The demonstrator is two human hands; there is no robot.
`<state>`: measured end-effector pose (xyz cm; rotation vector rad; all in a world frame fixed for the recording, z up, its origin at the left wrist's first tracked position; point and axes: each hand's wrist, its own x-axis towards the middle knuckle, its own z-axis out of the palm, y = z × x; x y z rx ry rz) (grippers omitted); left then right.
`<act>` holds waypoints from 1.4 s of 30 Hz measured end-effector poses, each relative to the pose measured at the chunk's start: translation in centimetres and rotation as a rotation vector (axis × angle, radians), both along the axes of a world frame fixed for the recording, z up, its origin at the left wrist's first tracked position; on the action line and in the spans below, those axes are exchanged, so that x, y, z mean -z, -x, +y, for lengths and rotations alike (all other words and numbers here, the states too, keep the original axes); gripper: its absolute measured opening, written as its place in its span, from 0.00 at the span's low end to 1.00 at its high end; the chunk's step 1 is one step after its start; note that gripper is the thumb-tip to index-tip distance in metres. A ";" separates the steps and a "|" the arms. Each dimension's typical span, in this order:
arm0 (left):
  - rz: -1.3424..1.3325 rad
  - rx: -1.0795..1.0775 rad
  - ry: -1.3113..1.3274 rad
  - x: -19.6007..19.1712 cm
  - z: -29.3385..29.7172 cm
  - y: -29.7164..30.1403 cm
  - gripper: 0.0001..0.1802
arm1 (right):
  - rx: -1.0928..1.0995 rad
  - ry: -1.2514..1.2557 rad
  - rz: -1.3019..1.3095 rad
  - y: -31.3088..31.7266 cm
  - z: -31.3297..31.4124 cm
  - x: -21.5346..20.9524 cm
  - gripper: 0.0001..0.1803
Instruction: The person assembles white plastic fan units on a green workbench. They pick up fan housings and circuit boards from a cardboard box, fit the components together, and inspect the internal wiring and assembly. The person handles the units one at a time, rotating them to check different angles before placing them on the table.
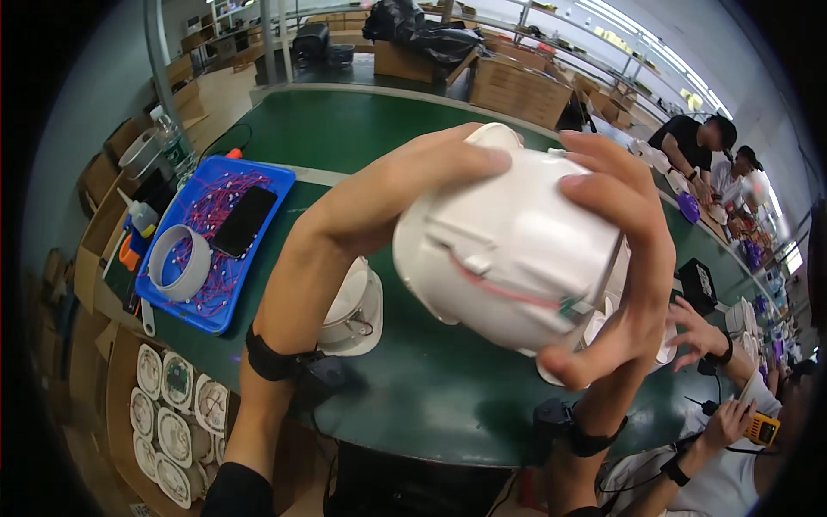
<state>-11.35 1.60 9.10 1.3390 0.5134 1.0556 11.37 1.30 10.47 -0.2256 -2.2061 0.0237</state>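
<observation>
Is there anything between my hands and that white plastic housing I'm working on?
No. Both hands already grip the white housing directly: the left hand across its top and near side, the right hand around its far side, lifted above the green table. Nothing visible sits between.

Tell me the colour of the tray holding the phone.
Blue. The tray, left of the hands on the green table, shows best in the head view.
</observation>
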 end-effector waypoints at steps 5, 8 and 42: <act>-0.230 0.015 0.115 -0.5 -0.5 -1.3 0.27 | 0.069 -0.124 0.057 0.7 -1.2 -0.7 0.55; -0.360 0.030 0.103 0.0 0.4 -0.6 0.25 | 0.199 -0.092 0.110 0.9 -0.6 -0.4 0.61; 0.408 -0.547 -0.608 -0.1 -1.1 -2.6 0.25 | 0.325 0.779 0.337 -1.5 0.4 0.3 0.40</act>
